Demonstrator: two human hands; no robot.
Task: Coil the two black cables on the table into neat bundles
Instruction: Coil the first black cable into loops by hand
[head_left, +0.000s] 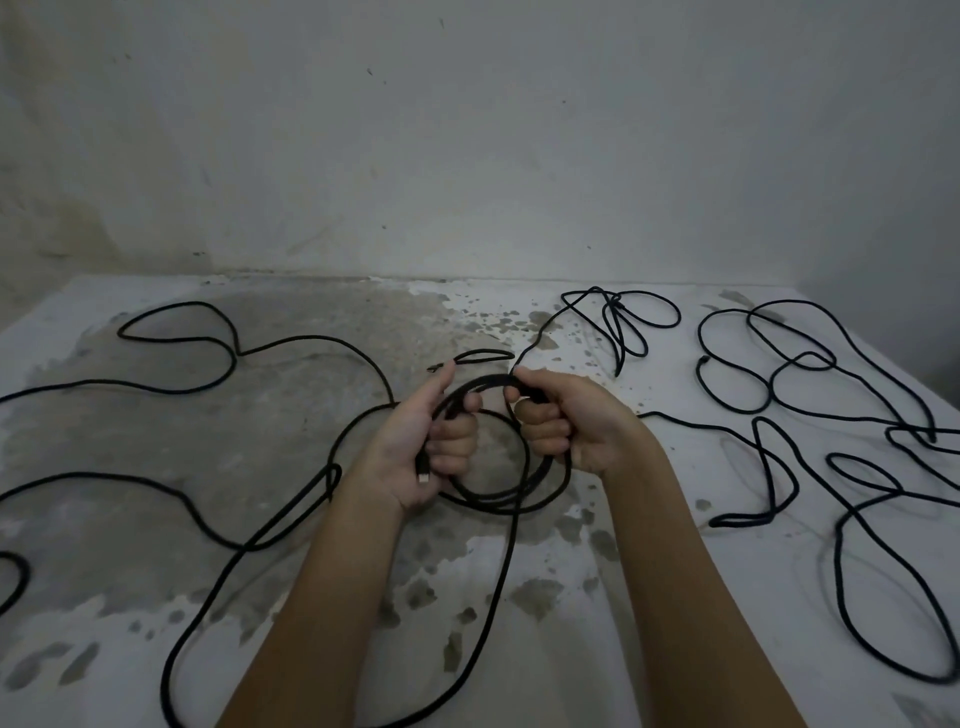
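Lower frame: both forearms enter from the bottom edge. Slack of the first cable (514, 535) drops from the coil toward lower centre, and its loop is cut off at the bottom edge.

Mid-frame: the left hand (415, 452) and right hand (576, 426) hold the coil (491, 503) above the desk (582, 654). The fingers (452, 441) of each are clenched round its turns. A plug (423, 475) lies in the left palm.

Judgement: the first cable is only partly coiled, with much of its length loose at left.

Recommended: the left hand should pin plug and turns together. The right should feed slack in equal loops, letting the cable roll so turns lie flat, and should free the crossing at mid-left before pulling.

Far right: the second cable (740, 518) sprawls untouched and runs off the right edge.

Not determinable: the turn count in the coil, and which cable owns the small tangle at upper centre-right. One strand disappears behind the right hand.
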